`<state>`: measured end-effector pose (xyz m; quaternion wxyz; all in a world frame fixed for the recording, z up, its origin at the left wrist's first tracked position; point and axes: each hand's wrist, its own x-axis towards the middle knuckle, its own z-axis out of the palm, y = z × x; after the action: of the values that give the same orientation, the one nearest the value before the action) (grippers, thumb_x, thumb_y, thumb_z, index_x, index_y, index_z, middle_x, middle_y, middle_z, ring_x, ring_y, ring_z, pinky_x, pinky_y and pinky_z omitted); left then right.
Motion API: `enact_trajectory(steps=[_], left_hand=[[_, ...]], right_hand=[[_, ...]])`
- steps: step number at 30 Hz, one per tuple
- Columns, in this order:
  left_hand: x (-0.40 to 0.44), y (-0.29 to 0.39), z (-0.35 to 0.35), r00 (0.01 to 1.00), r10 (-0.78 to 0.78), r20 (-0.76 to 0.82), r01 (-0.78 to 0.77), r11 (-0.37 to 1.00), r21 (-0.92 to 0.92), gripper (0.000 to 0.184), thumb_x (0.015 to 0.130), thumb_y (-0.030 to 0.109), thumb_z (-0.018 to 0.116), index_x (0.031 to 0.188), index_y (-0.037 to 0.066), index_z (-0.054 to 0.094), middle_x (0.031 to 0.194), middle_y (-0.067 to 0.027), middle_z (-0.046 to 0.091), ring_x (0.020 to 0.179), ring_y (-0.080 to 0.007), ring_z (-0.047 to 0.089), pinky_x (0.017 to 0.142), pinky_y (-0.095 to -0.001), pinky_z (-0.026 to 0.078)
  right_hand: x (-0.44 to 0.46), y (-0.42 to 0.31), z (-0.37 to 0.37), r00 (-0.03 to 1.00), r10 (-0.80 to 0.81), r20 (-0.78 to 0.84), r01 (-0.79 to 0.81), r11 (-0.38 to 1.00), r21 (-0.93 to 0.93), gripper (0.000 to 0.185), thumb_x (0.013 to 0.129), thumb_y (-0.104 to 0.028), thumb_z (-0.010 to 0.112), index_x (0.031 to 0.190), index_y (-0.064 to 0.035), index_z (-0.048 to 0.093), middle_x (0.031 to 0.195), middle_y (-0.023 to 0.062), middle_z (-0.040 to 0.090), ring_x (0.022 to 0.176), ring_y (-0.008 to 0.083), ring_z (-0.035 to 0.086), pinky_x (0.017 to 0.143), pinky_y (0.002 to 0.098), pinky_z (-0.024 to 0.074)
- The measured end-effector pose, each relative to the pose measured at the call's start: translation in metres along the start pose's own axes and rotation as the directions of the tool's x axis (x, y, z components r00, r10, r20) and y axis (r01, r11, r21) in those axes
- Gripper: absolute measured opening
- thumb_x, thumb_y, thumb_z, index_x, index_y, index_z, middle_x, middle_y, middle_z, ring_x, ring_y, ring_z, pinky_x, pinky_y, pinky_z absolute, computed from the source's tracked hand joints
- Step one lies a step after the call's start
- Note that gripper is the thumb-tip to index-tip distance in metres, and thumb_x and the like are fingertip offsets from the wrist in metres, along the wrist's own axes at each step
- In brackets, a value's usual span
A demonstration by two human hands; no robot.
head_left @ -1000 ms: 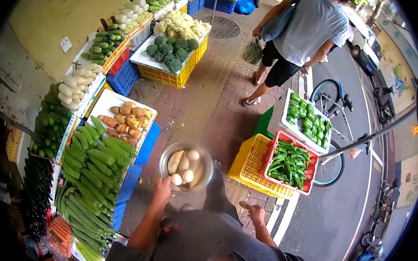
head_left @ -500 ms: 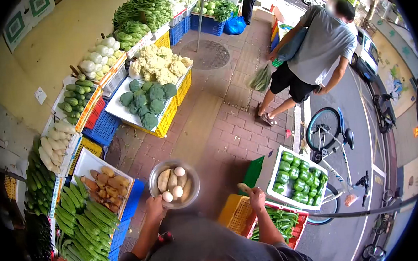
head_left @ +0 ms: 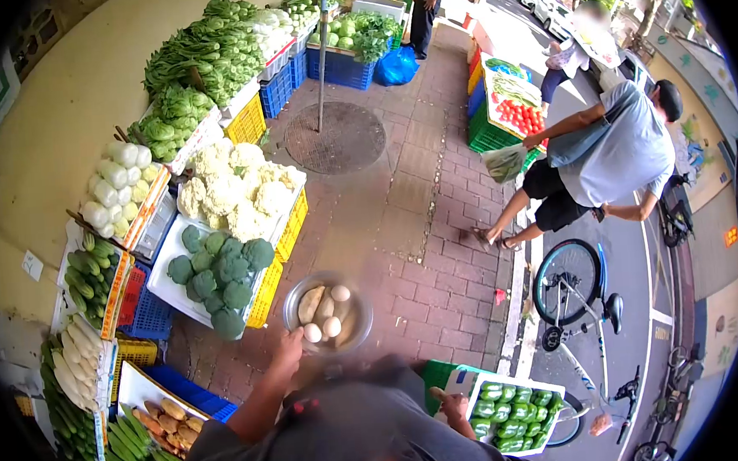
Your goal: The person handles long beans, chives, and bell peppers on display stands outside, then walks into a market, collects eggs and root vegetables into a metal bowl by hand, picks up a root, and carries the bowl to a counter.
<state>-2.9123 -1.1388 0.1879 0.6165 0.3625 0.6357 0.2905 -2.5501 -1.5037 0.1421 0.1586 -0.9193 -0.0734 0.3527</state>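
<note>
My left hand (head_left: 288, 352) grips the near left rim of a round metal bowl (head_left: 366, 322). Inside the bowl lie several pale egg-like round things (head_left: 332, 326) and tan elongated pieces (head_left: 311, 303), perhaps roots. My right hand (head_left: 453, 406) is low on the right, beside a white box of green bell peppers (head_left: 515, 413). Its fingers are curled, and a small tan end (head_left: 436, 392) shows at them; it seems to be the pale tan elongated piece seen earlier, though its kind is unclear.
On the left stand crates with broccoli (head_left: 219, 273), cauliflower (head_left: 236, 192), cucumbers (head_left: 92, 268) and brown roots (head_left: 171, 427). A metal pole (head_left: 322, 64) rises ahead. A person (head_left: 613, 148) carrying a bag (head_left: 504, 163) is on the right, near a parked bicycle (head_left: 571, 294).
I have moved forward along the pavement, so the left stalls and pepper box sit nearer and lower. The bowl stays in my left hand. The person on the right has walked ahead and bends over.
</note>
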Motion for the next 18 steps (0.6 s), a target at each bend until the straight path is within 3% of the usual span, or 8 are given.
enact_trajectory(steps=[6, 8, 9, 11, 12, 14, 15, 18], left_hand=[[0.139, 0.094, 0.117, 0.995, 0.087, -0.058, -0.089, 0.995, -0.042, 0.024, 0.092, 0.019, 0.062, 0.104, 0.001, 0.053, 0.074, -0.0067, 0.059, 0.056, -0.0167, 0.057, 0.040, -0.0320, 0.045], [0.155, 0.142, 0.158, 0.997, 0.053, -0.060, -0.058, 0.995, -0.086, 0.024, 0.093, 0.019, 0.061, 0.107, 0.000, 0.056, 0.076, -0.0064, 0.061, 0.056, -0.0146, 0.056, 0.042, -0.0303, 0.043], [0.188, 0.138, 0.172, 0.991, 0.110, -0.079, -0.113, 0.993, -0.034, 0.022, 0.093, 0.019, 0.060, 0.106, 0.000, 0.058, 0.076, -0.0064, 0.062, 0.055, -0.0145, 0.056, 0.043, -0.0301, 0.043], [0.253, 0.125, 0.187, 0.972, 0.208, -0.105, -0.200, 0.976, 0.080, 0.020, 0.094, 0.018, 0.059, 0.103, 0.000, 0.061, 0.076, -0.0064, 0.063, 0.055, -0.0143, 0.056, 0.044, -0.0297, 0.044], [0.189, 0.251, 0.235, 0.994, 0.055, -0.090, -0.070, 0.983, -0.172, 0.018, 0.094, 0.017, 0.058, 0.093, 0.001, 0.064, 0.074, -0.0062, 0.063, 0.054, -0.0144, 0.057, 0.045, -0.0302, 0.044], [0.278, 0.205, 0.242, 0.928, 0.364, -0.086, -0.345, 0.922, 0.175, 0.018, 0.095, 0.018, 0.058, 0.095, 0.001, 0.064, 0.074, -0.0061, 0.065, 0.055, -0.0146, 0.059, 0.045, -0.0294, 0.047], [0.282, 0.251, 0.263, 0.993, 0.049, -0.105, -0.055, 0.996, -0.063, 0.019, 0.095, 0.018, 0.057, 0.097, 0.001, 0.064, 0.075, -0.0060, 0.065, 0.057, -0.0147, 0.060, 0.045, -0.0292, 0.048], [0.325, 0.323, 0.329, 0.995, 0.003, -0.095, -0.030, 0.956, -0.290, 0.020, 0.095, 0.019, 0.057, 0.099, 0.001, 0.064, 0.077, -0.0059, 0.066, 0.059, -0.0148, 0.061, 0.045, -0.0290, 0.048]], right_hand=[[0.151, -0.133, -0.018, 0.968, -0.115, 0.222, 0.237, 0.704, -0.669, 0.063, 0.083, -0.066, 0.057, 0.108, -0.0101, 0.071, 0.104, 0.0150, 0.071, 0.093, 0.0269, 0.070, 0.082, 0.0356, 0.0544], [0.212, -0.174, -0.030, 0.930, -0.126, 0.345, 0.342, 0.642, -0.686, 0.045, 0.084, -0.052, 0.066, 0.118, -0.0218, 0.069, 0.110, 0.0114, 0.070, 0.099, 0.0268, 0.069, 0.085, 0.0371, 0.0544], [0.234, -0.199, -0.050, 0.778, -0.436, 0.452, 0.611, 0.360, -0.704, 0.038, 0.082, -0.036, 0.073, 0.111, -0.0110, 0.070, 0.104, 0.0131, 0.072, 0.085, 0.0233, 0.072, 0.073, 0.0372, 0.0571], [0.269, -0.296, -0.088, 0.975, 0.084, 0.206, -0.067, 0.994, -0.087, 0.034, 0.082, -0.027, 0.071, 0.102, 0.0014, 0.069, 0.089, 0.0154, 0.071, 0.066, 0.0206, 0.070, 0.057, 0.0354, 0.0566], [0.314, -0.315, -0.090, 0.993, 0.039, 0.109, -0.043, 0.998, 0.037, 0.035, 0.082, -0.025, 0.070, 0.098, 0.0052, 0.067, 0.082, 0.0151, 0.069, 0.061, 0.0203, 0.068, 0.053, 0.0343, 0.0552], [0.383, -0.370, -0.115, 0.999, -0.045, 0.005, 0.043, 0.981, 0.190, 0.031, 0.082, -0.022, 0.066, 0.091, 0.0076, 0.066, 0.067, 0.0134, 0.065, 0.055, 0.0205, 0.065, 0.046, 0.0328, 0.0527], [0.411, -0.411, -0.133, 0.994, -0.105, -0.018, 0.106, 0.973, 0.206, 0.030, 0.083, -0.021, 0.065, 0.091, 0.0076, 0.066, 0.067, 0.0132, 0.065, 0.055, 0.0202, 0.065, 0.046, 0.0328, 0.0528], [0.496, -0.505, -0.163, 0.965, -0.243, -0.093, 0.260, 0.920, 0.293, 0.027, 0.084, -0.018, 0.062, 0.092, 0.0077, 0.066, 0.067, 0.0127, 0.064, 0.053, 0.0190, 0.063, 0.047, 0.0323, 0.0530]])
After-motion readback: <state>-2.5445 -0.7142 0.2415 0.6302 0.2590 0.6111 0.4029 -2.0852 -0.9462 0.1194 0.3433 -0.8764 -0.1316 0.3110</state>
